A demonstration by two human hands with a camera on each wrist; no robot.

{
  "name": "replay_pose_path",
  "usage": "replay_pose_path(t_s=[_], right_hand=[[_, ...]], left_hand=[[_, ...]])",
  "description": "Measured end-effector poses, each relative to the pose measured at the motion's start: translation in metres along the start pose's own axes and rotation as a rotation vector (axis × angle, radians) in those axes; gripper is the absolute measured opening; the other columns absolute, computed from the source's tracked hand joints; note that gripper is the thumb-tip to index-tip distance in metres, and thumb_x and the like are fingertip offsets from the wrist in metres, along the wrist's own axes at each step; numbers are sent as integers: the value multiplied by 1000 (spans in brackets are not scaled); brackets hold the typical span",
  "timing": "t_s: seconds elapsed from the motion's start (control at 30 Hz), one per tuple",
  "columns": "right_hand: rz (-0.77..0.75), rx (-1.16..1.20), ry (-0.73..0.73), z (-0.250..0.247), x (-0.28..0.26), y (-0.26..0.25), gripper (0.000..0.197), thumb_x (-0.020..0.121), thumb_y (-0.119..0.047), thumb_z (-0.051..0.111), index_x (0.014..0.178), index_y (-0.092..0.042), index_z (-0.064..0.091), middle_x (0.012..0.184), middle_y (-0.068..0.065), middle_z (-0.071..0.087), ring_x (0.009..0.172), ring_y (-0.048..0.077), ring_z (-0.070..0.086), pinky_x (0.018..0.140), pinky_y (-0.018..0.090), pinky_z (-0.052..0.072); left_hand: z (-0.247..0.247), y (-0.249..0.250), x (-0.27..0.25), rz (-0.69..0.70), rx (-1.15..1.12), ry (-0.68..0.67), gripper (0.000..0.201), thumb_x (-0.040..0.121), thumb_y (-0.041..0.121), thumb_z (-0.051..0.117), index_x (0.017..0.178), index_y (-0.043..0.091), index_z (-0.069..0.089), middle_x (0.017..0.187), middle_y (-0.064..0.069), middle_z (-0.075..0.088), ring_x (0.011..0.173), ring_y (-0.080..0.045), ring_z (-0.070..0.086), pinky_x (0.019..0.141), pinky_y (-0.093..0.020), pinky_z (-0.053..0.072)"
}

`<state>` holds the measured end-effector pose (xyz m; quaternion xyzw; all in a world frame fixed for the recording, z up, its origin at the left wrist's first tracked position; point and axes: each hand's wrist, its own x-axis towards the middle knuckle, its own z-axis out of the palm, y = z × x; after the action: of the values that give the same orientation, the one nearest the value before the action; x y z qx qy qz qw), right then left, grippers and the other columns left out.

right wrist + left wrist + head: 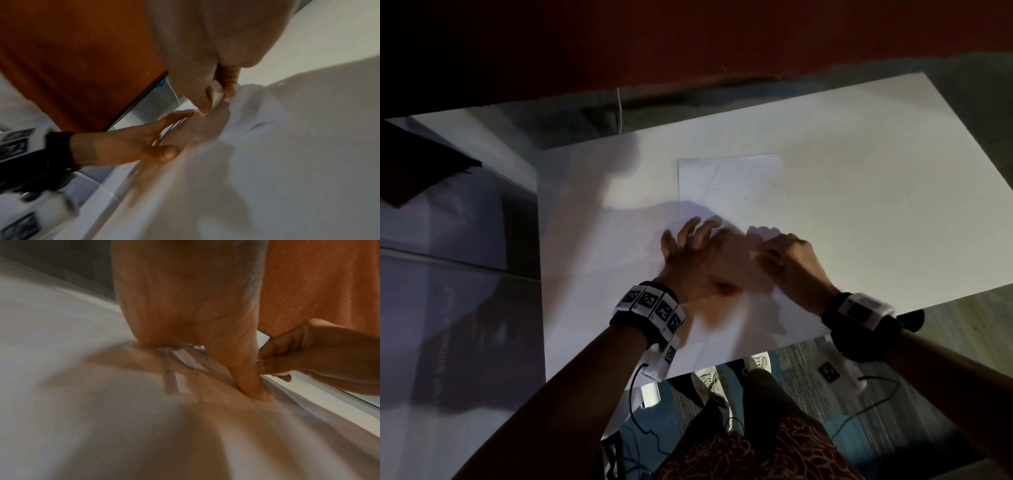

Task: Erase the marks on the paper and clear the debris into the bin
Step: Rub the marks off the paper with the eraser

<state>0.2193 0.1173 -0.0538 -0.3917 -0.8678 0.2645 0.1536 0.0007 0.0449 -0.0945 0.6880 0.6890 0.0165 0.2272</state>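
Observation:
A white sheet of paper (729, 185) lies on the white table (893, 178), with a few tiny dark specks (714, 189) on it. My left hand (691, 243) lies flat on the sheet's near-left part with its fingers spread, pressing it down. In the left wrist view the thumb (252, 386) pushes into the paper (123, 410). My right hand (787, 253) is just to its right and pinches a small white eraser (214, 95) against the paper (263, 116). The sheet is blurred and rumpled around the eraser.
The table's near edge (722, 359) runs just below my wrists, with a rug, cables and my feet beyond it. A dark flat object (421, 164) sits on a pale surface to the left. A red wall (722, 41) stands behind the table.

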Motion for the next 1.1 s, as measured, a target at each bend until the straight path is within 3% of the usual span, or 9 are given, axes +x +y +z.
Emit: replay_pose_path(t_s=[0.13, 0.27, 0.4, 0.5, 0.67, 0.8, 0.93, 1.03, 1.1], right_hand=[[-126, 47, -123, 11, -18, -15, 7, 85, -13, 69, 89, -11, 74, 80, 5, 67, 78, 23, 57, 72, 28, 41], [0, 5, 16, -3, 1, 3, 13, 87, -16, 66, 77, -9, 68, 72, 9, 62, 71, 31, 56, 63, 33, 34], [-78, 49, -130, 12, -17, -8, 8, 87, -18, 68, 88, -13, 73, 79, 4, 64, 78, 21, 57, 69, 27, 40], [5, -3, 0, 0, 1, 6, 9, 87, -14, 71, 79, -10, 69, 72, 6, 60, 71, 29, 55, 62, 30, 34], [-115, 21, -112, 11, -16, -12, 2, 84, -11, 73, 85, -11, 73, 77, 4, 64, 75, 22, 57, 69, 30, 43], [-1, -5, 24, 1, -1, 0, 5, 84, -9, 73, 80, -8, 71, 75, 9, 65, 74, 28, 57, 66, 33, 42], [-96, 36, -146, 15, -16, -11, 3, 84, -12, 72, 87, -14, 73, 79, 3, 65, 76, 22, 57, 70, 24, 37], [17, -13, -4, 5, 7, 3, 15, 88, -21, 63, 82, -9, 70, 77, 10, 64, 74, 32, 57, 66, 32, 38], [-48, -19, -72, 13, 2, -11, 14, 87, -20, 63, 82, -9, 69, 78, 8, 64, 75, 29, 56, 69, 33, 38]], left_hand=[[-1, 0, -1, 8, -65, -1, 123, 63, 87, 66, 161, 39, 8, 167, 16, -11, 154, -19, -17, 118, -65, 4], [-3, 2, -1, 2, -15, -4, 120, 61, 86, 65, 159, 42, 11, 168, 14, -7, 155, -21, -13, 117, -65, 8], [-6, 2, -2, 0, -63, -14, 122, 66, 84, 69, 161, 39, 8, 167, 16, -11, 154, -19, -17, 118, -66, 2], [-6, 2, 0, 1, -22, -12, 122, 61, 87, 63, 160, 39, 9, 168, 14, -8, 155, -22, -14, 117, -67, 8], [-4, 1, -1, -1, -48, -15, 122, 64, 86, 66, 161, 40, 7, 167, 16, -10, 154, -20, -16, 117, -67, 5], [-5, 4, -1, -10, -15, -14, 121, 63, 84, 67, 159, 41, 10, 167, 14, -8, 155, -21, -14, 117, -66, 7], [-4, 3, 0, -8, -55, -25, 125, 59, 90, 59, 160, 41, 6, 167, 16, -11, 155, -20, -18, 118, -68, 6], [-5, 4, 1, -18, 3, -14, 123, 50, 91, 49, 157, 44, 10, 168, 14, -6, 156, -23, -12, 115, -67, 13], [-4, 3, -1, -7, -9, -12, 122, 56, 90, 56, 159, 43, 8, 168, 14, -8, 155, -23, -13, 116, -67, 10]])
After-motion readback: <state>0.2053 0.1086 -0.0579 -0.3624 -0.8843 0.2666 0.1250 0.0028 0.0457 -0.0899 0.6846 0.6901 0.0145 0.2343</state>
